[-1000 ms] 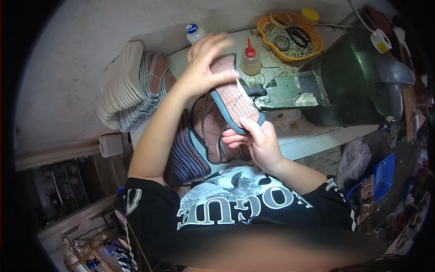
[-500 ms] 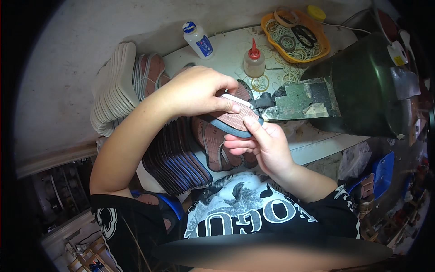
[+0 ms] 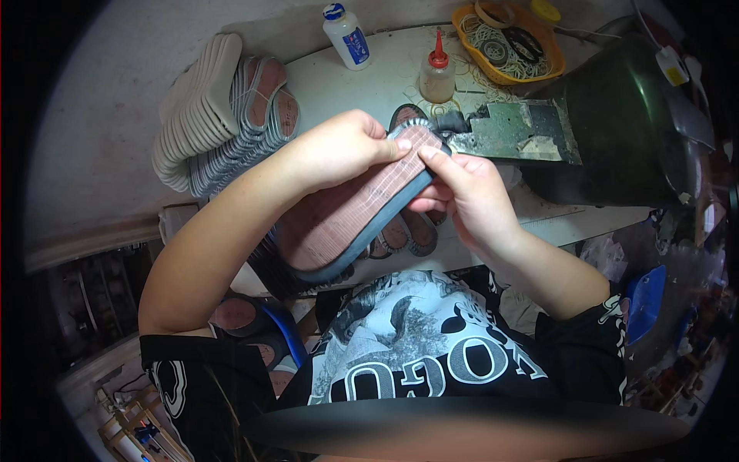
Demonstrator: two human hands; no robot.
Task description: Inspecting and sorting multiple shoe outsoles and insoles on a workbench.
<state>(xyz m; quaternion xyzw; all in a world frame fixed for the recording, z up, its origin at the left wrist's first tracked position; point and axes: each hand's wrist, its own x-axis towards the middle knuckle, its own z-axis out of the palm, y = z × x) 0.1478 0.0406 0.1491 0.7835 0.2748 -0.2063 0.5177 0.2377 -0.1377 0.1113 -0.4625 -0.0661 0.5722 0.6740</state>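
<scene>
Between my hands is an insole (image 3: 346, 212) with a pinkish-brown board face and a dark grey edge. It lies slantwise, its wide end toward the lower left and its narrower end up by the machine. My left hand (image 3: 350, 150) grips the upper end from the left, thumb pressed on the board. Opposite it, my right hand (image 3: 469, 185) pinches the same end, thumb on top and fingers underneath. A pale, pleated rim shows along that end. The machine's green, patched arm (image 3: 516, 131) reaches close to the insole's tip. More insoles (image 3: 396, 235) lie beneath.
Stacked cream soles (image 3: 196, 115) and bundled insoles (image 3: 265, 108) stand at the left. Behind are a white bottle (image 3: 346, 38), a red-nozzled squeeze bottle (image 3: 437, 77) and an orange basket (image 3: 531, 73) of rubber bands. The green machine body (image 3: 623, 123) fills the right side.
The insole has turned so its long board face shows, the wide end swinging to the lower left. Both hands still hold its upper end. The whole view has shifted slightly.
</scene>
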